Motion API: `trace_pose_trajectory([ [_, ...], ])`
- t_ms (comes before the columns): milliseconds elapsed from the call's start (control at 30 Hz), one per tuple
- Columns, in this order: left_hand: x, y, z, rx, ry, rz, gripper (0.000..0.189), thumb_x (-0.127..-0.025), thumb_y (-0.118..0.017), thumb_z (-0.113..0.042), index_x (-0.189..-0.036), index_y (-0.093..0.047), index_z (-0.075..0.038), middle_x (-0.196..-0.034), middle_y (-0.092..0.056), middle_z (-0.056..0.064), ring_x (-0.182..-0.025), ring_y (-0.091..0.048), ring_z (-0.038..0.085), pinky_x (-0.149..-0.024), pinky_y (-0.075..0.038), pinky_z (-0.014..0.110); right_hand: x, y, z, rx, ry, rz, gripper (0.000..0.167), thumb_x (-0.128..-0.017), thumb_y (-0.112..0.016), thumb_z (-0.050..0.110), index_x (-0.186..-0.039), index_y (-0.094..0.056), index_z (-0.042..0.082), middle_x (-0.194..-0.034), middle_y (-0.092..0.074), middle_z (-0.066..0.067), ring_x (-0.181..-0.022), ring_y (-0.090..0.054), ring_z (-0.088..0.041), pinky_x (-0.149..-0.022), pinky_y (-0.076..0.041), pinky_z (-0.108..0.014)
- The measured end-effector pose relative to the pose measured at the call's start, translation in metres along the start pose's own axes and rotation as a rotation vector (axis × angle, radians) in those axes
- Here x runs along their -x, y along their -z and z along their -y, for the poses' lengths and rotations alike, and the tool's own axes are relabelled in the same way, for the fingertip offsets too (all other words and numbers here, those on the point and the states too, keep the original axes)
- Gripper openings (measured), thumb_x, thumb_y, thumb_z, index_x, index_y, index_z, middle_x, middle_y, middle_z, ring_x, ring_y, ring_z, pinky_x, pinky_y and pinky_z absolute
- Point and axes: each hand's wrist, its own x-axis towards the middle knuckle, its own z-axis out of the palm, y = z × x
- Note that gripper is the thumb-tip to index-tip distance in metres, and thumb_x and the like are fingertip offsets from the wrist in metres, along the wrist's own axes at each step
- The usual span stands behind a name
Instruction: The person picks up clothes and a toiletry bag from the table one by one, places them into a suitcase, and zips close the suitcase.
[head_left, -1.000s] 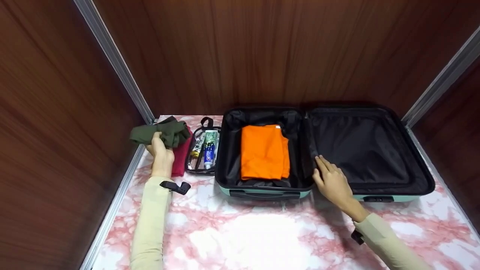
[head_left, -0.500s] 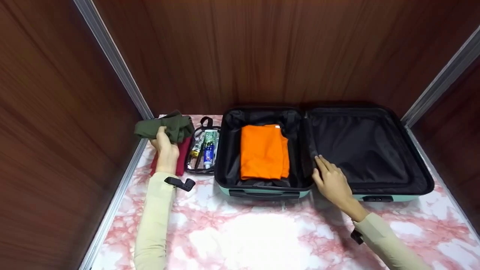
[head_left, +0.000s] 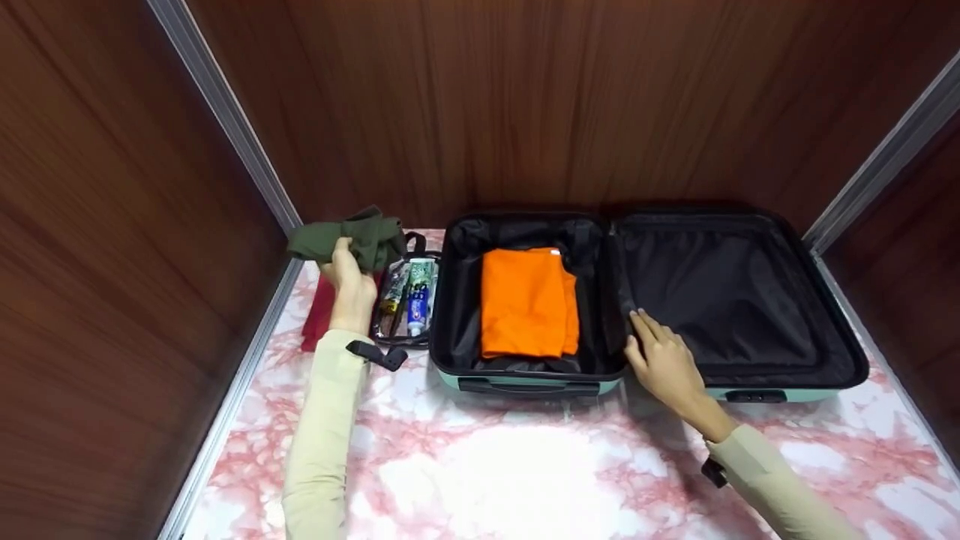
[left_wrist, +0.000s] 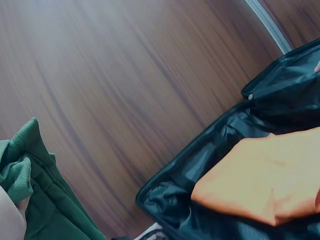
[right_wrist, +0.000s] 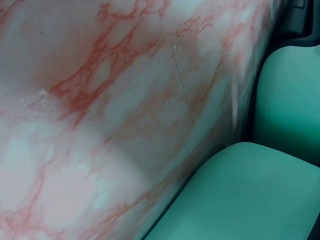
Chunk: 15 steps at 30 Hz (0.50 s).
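Observation:
My left hand [head_left: 351,285] holds a folded dark green garment [head_left: 319,241] up over the back left of the table, thumb on top of it. In the left wrist view the green garment [left_wrist: 60,210] shows at the lower left beside part of the hand [left_wrist: 9,220]. Under it lies a folded red garment [head_left: 320,311], partly hidden by the hand. My right hand [head_left: 664,364] rests with extended fingers on the inner edge between the two halves of an open suitcase [head_left: 459,315]. A folded orange garment [head_left: 525,304] lies in the suitcase's left half.
Between the red garment and the suitcase lies a clear toiletry pouch [head_left: 397,342] with a toothpaste tube [head_left: 418,304] in it. The suitcase's right half [head_left: 720,292] has a black lining. Dark wood panels [head_left: 525,112] rise behind the marbled table [head_left: 420,465] and at both sides.
My left hand has carried the green garment right and away from me, baring more of the red garment and now overlapping the pouch's top. The right hand stays in place.

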Motion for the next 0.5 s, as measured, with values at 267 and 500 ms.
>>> trace_pose_trajectory([
  [267,0.009,-0.020,0.011,-0.001,-0.009,-0.003,0.035,-0.091,-0.047,0.008,-0.123,-0.045,-0.006,-0.103,-0.057,0.009,-0.086,-0.061,0.021,-0.072,-0.055,0.030,0.001,-0.001,0.002,-0.009,-0.023,0.023,0.042,-0.097,-0.057,0.018,-0.135,-0.058,-0.002,-0.134,-0.058,-0.022,-0.105,-0.060,-0.042,-0.085,-0.047,-0.056],
  [500,0.019,-0.034,0.019,-0.019,-0.006,0.012,0.040,-0.091,-0.049,0.008,-0.128,-0.045,-0.007,-0.105,-0.057,0.010,-0.086,-0.063,0.021,-0.073,-0.056,0.031,0.001,0.000,0.002,-0.009,-0.022,0.016,0.042,-0.097,-0.057,0.018,-0.134,-0.059,-0.003,-0.133,-0.058,-0.022,-0.105,-0.060,-0.042,-0.085,-0.047,-0.056],
])
